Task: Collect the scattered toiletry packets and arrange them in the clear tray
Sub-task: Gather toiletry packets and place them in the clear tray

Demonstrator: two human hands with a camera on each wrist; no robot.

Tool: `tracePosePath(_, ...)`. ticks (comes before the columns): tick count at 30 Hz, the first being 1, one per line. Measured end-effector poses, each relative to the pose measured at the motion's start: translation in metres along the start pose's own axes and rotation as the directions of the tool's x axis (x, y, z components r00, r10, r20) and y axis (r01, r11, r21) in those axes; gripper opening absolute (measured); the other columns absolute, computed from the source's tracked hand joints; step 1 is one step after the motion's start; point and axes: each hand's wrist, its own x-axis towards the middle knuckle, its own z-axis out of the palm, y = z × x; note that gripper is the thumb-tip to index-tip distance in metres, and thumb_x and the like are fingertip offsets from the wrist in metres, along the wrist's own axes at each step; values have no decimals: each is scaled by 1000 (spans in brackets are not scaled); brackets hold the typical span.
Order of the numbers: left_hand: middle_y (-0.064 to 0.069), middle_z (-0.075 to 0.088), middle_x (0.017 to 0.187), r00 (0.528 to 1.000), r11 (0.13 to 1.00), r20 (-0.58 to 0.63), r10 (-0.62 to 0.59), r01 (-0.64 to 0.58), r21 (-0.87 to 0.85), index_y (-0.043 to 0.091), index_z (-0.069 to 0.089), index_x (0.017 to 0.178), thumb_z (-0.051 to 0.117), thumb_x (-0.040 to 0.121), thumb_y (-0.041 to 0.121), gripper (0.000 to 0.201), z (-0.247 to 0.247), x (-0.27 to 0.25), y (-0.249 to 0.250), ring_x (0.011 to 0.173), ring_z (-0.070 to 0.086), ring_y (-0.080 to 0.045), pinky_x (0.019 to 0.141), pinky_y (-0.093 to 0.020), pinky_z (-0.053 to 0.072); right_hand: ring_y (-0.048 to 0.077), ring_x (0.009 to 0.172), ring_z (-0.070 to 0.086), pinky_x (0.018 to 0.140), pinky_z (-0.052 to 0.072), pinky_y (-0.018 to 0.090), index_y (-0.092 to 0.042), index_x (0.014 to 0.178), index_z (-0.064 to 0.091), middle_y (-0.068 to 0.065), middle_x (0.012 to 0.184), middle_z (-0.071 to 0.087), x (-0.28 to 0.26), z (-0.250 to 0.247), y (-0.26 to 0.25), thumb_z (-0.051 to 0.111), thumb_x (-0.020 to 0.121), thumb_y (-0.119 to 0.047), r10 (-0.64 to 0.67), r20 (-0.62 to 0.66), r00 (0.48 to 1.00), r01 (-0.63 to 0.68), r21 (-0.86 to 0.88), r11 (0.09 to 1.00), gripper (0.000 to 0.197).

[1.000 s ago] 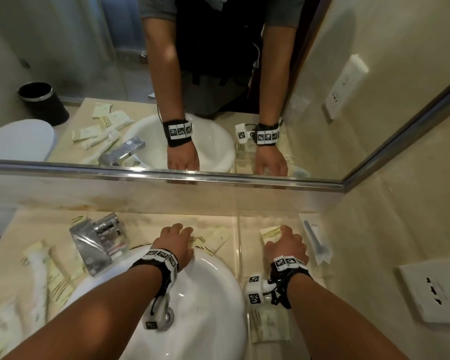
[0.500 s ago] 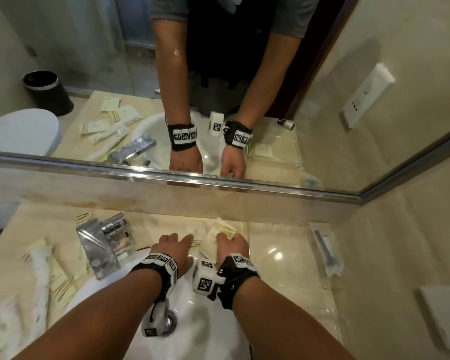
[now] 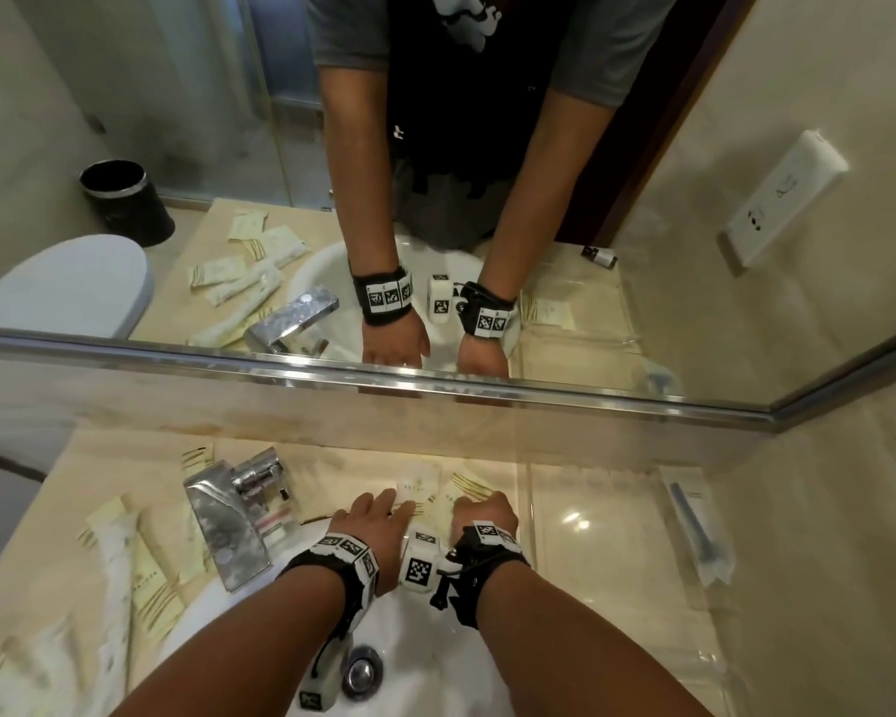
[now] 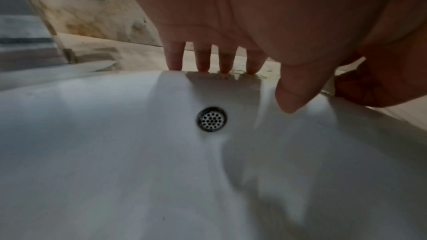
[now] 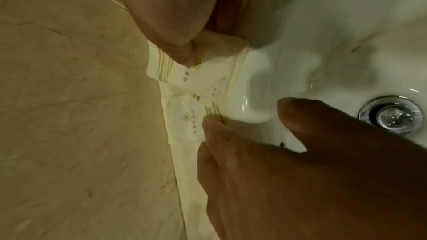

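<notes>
Two cream toiletry packets with gold stripes lie behind the white basin [image 3: 435, 659]. My right hand [image 3: 476, 505] is curled on one packet [image 3: 467, 482]. In the right wrist view its thumb [image 5: 175, 43] pinches that packet [image 5: 208, 72]. My left hand [image 3: 384, 509] lies flat beside it, and its straight fingers [image 4: 215, 61] touch the other packet [image 5: 182, 121] at the basin rim. The clear tray [image 3: 616, 571] sits on the counter just right of both hands. Several more packets [image 3: 146, 587] lie scattered on the left of the counter.
A chrome faucet [image 3: 234, 514] stands left of my left hand. A long clear packet with a dark item [image 3: 694, 525] lies right of the tray by the wall. The mirror [image 3: 435, 251] rises behind the counter. The drain [image 3: 363, 670] is below my wrists.
My right hand has moved left from over the tray to the packets behind the basin, and is now beside my left hand. The left hand has barely moved.
</notes>
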Motion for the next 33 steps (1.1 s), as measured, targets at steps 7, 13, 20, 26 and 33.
tracePosePath(7,-3,0,164,998,999,54,37,-36,-18,25,10,154,63,77,54,98,-4,2,0,149,6,-33,117,-55,20,12,62,41,67,41,26,-10,128,46,15,129,43,4,7,-4,58,95,-29,-50,-21,999,50,0,999,41)
tracePosePath(13,-4,-2,164,998,999,43,39,-40,23,24,7,155,63,81,48,96,1,2,2,149,4,-33,118,-54,19,20,75,56,65,41,25,-8,127,48,4,96,57,6,9,-2,58,93,-22,-96,-10,995,97,115,989,37)
tracePosePath(20,-5,5,163,999,998,4,54,-54,31,20,14,153,69,79,42,95,5,8,2,148,6,-33,117,-53,21,22,95,65,78,48,26,-25,136,48,-1,119,66,-5,3,-4,55,95,-30,-204,-132,970,235,311,921,42)
tracePosePath(26,1,26,155,991,991,-2,134,-134,5,21,27,149,57,88,43,72,1,16,8,143,20,-31,111,-47,30,24,122,58,99,47,32,-20,151,36,4,144,52,3,17,-5,58,92,-33,-269,3,963,266,136,954,65)
tracePosePath(33,6,45,142,988,988,11,153,-153,-35,27,44,137,57,85,43,56,-3,15,7,135,33,-29,105,-43,38,18,83,63,74,51,26,-17,118,59,-4,96,65,2,11,-11,58,85,-19,-259,73,963,254,68,965,33)
